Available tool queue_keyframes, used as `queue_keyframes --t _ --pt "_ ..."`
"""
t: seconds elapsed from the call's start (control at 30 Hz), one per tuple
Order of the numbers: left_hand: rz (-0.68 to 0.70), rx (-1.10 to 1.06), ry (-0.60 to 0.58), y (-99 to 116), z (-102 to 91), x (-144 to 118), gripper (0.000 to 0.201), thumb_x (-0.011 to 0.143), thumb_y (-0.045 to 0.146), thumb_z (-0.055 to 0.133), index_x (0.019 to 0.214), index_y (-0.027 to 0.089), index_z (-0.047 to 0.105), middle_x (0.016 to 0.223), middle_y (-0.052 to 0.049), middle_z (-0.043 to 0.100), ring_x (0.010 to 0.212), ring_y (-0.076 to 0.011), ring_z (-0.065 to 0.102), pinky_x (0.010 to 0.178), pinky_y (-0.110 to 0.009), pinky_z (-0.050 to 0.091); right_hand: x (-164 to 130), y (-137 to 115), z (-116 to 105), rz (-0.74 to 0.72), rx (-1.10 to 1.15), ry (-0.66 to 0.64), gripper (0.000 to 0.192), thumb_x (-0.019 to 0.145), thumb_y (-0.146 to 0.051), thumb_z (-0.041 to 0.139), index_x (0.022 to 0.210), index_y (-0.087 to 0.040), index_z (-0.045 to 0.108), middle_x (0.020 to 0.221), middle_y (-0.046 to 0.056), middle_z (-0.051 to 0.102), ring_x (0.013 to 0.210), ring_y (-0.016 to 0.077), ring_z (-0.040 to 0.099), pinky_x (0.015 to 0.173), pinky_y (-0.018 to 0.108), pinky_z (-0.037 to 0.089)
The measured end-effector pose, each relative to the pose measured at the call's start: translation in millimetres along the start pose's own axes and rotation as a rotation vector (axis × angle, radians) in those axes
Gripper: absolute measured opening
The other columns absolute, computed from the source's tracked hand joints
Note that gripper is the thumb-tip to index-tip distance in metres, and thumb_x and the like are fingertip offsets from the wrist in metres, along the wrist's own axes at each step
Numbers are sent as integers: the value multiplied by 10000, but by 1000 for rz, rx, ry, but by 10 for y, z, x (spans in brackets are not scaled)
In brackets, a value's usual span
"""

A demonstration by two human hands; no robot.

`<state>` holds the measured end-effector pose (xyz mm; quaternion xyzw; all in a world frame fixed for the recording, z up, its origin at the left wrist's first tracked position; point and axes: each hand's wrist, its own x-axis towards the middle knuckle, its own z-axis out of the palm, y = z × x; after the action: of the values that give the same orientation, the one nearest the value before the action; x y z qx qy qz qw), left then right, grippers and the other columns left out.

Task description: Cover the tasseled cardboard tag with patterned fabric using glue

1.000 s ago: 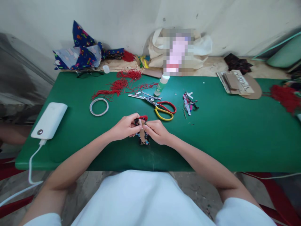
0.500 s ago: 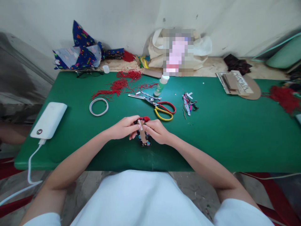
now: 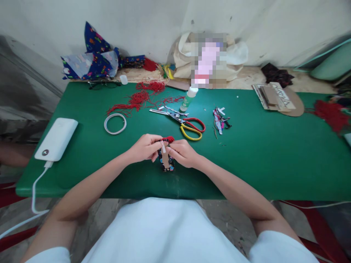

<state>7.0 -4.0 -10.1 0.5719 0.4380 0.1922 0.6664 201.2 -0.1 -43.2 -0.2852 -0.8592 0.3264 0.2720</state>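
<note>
Between my two hands is a small cardboard piece (image 3: 165, 157) edged with dark flowered fabric. Red cord (image 3: 168, 139) shows at its top end, and a short white strip (image 3: 163, 147) lies across the upper part of the cardboard. My left hand (image 3: 147, 147) pinches its upper left side, thumb on the face by the strip. On the upper right, my right hand (image 3: 183, 152) grips the edge with thumb and fingers closed. Just beyond the hands lie scissors (image 3: 189, 126) with one red and one yellow handle. Fingertips behind the piece are partly hidden.
A roll of tape (image 3: 115, 124) and a white power bank (image 3: 56, 139) with a cable are to the left. Behind the scissors stands a glue bottle (image 3: 189, 99), near tangled red cord (image 3: 138, 100). Fabric scraps (image 3: 220, 120) and cardboard pieces (image 3: 274, 98) lie rightward.
The cardboard piece has turned slightly, so more of its flowered border and lower face show. Both hands keep their grip at nearly the same spot.
</note>
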Motion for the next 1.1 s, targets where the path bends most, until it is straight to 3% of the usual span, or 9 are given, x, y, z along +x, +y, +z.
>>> queue_keyframes --t 0.33,0.8,1.0,1.1 --pt "8 -55 18 -81 -28 44 211 866 320 505 791 135 570 501 12 582 319 -74 497 303 -156 333 -7 31 -5 1 -36 -17 415 980 -337 328 585 -212 310 513 -45 326 475 86 324 539 272 228" --pt "38 -82 117 18 1 20 225 830 328 528 700 147 559 423 24 534 333 -99 520 315 -173 378 22 -25 -24 120 104 21 441 977 -412 360 590 -203 336 522 -50 337 493 78 314 543 256 237" --pt "88 -78 213 12 10 25 236 885 399 452 842 173 504 479 52 511 387 -99 528 373 -183 390 40 -48 -39 226 293 54 447 955 -446 393 599 -178 428 542 -46 388 514 71 335 533 231 274" --pt "137 28 320 -29 25 4 242 878 377 528 1009 196 437 687 39 595 452 -82 544 452 -196 423 43 -62 -40 295 378 79 448 931 -455 425 580 -176 432 537 -44 378 516 72 319 510 234 259"
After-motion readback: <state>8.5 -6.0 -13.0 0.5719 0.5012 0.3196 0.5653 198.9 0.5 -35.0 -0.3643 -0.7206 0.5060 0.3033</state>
